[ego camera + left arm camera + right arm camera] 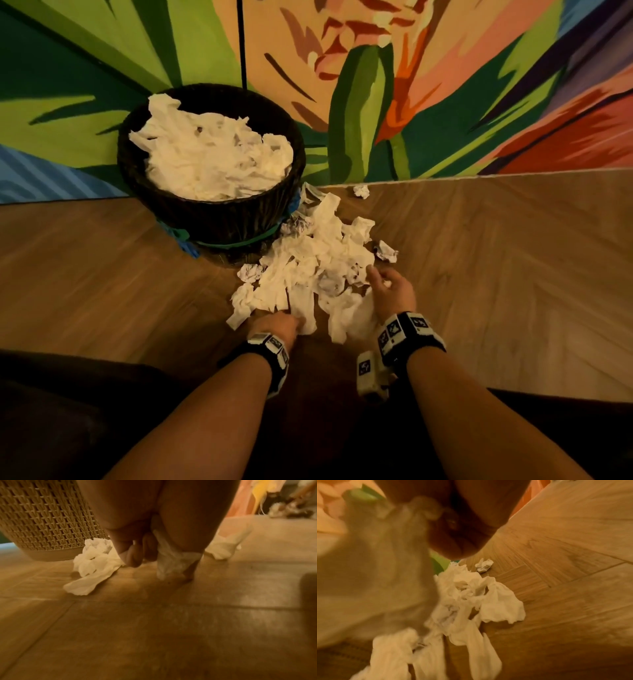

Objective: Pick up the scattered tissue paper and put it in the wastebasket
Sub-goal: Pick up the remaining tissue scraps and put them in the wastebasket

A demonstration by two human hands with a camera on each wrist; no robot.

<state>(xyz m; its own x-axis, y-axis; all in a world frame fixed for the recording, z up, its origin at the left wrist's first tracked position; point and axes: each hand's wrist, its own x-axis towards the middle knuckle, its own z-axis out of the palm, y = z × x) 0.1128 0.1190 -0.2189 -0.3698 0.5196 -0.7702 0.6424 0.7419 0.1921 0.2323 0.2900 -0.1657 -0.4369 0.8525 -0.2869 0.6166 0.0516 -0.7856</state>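
Observation:
A dark woven wastebasket (219, 219) stands against the wall, heaped with white tissue. Right of it a pile of scattered tissue paper (308, 260) lies on the wooden floor. My left hand (291, 323) is at the pile's near edge; in the left wrist view its fingers (135, 555) pinch a strip of tissue (169, 559) just above the floor. My right hand (383, 281) is over the pile's right side, its curled fingers holding a bunch of tissue (352, 315) that hangs down. That bunch fills the left of the right wrist view as a blur (376, 574).
A painted wall (411, 102) runs behind the basket. Loose crumpled balls lie apart from the pile: one by the wall (362, 191), one to the right (387, 253). The basket's lattice side (42, 520) is close to my left hand. Bare floor (513, 274) extends rightward.

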